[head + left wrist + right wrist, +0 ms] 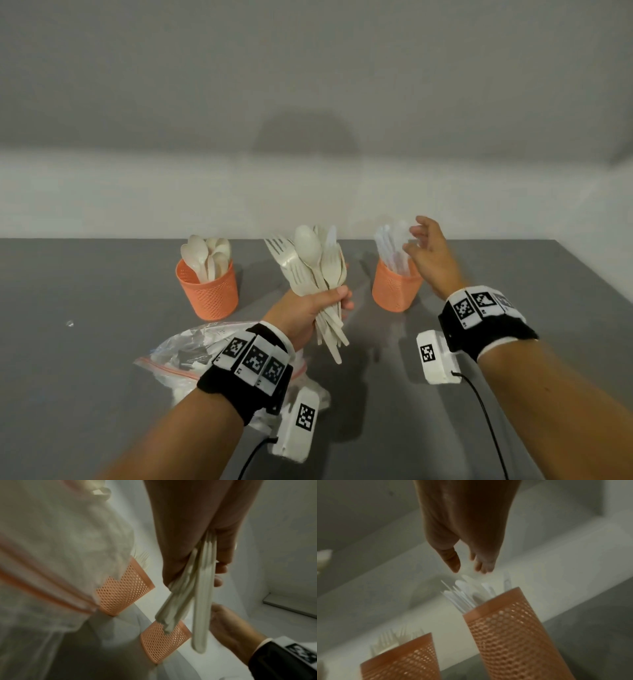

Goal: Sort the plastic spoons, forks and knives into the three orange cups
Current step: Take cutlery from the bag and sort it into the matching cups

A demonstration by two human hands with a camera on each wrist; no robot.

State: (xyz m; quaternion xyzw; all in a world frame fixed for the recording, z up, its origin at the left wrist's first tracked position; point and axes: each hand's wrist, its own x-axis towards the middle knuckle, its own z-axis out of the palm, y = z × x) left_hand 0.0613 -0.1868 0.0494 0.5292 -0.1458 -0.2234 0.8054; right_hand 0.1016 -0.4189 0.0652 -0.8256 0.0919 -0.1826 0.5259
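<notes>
My left hand (337, 299) grips a mixed bundle of cream plastic forks and spoons (313, 263) by the handles, heads fanned upward over the table's middle. The handles (202, 601) hang below the fingers (221, 568) in the left wrist view. An orange mesh cup (210, 291) at the left holds spoons. An orange cup (394, 289) at the right holds white knives (462, 596). My right hand (416, 236) hovers just above those knives with thumb and fingers (485, 566) spread, holding nothing. A third orange cup with forks (402, 658) stands behind the bundle, almost hidden in the head view.
A crumpled clear zip bag (181, 349) lies on the grey table (85, 377) under my left wrist. A tiny clear scrap (70, 323) sits at the far left. A pale wall rises right behind the cups.
</notes>
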